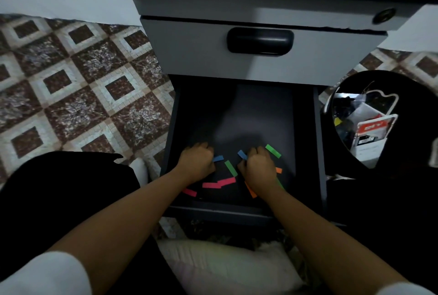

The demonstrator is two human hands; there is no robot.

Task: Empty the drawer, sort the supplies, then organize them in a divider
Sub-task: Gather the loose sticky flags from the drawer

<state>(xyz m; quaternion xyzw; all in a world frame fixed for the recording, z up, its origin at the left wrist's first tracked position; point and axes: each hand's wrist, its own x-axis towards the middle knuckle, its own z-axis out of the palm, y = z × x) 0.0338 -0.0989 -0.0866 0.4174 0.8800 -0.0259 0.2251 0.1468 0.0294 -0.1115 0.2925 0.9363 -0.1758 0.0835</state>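
The bottom drawer (318,152) is pulled open, and its dark floor holds several small coloured paper strips. My left hand (196,161) rests inside with curled fingers, and a blue strip (218,158) sticks out at its fingertips. My right hand (257,169) is also curled, with another blue strip (242,154) at its fingers. A green strip (231,168) lies between the hands and a second green strip (273,151) beyond the right hand. Pink strips (219,183) lie near the drawer front. Orange strips (251,191) are partly hidden under my right wrist.
Above the open drawer is a shut grey drawer with a black handle (260,40). A round black container (362,124) holding packaged supplies stands on the right. Patterned floor tiles (78,86) spread to the left. A pale cushion (225,266) lies below the drawer front.
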